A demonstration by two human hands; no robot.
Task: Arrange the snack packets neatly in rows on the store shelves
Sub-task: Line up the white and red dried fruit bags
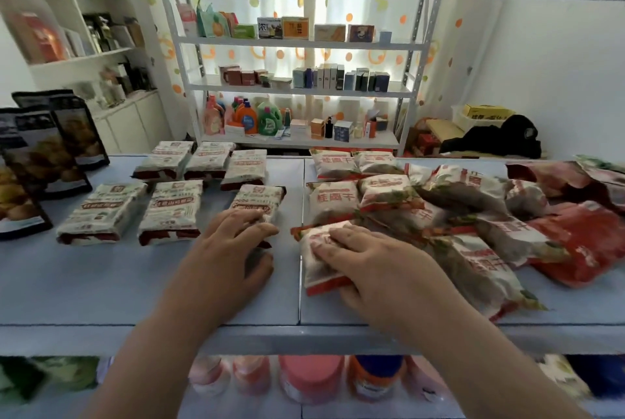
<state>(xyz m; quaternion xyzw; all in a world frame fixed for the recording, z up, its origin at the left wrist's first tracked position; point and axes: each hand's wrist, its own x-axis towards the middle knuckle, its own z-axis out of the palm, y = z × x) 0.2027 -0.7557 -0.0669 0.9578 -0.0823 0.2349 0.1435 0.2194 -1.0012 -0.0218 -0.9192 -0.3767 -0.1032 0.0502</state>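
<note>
Lengthwise, both hands [291, 249] press packets [318, 256] pointing toward the shelf's [101, 283] back.

the left hand [233, 242] covers the near end of a white packet [258, 202], and the right hand [368, 258] hides much of another packet [313, 259]. dark pouches [40, 165] are cut by the left edge. red bags [581, 242] run off the right edge. bottles [311, 378] below the shelf [135, 283] are blurred, labels unreadable.
</note>
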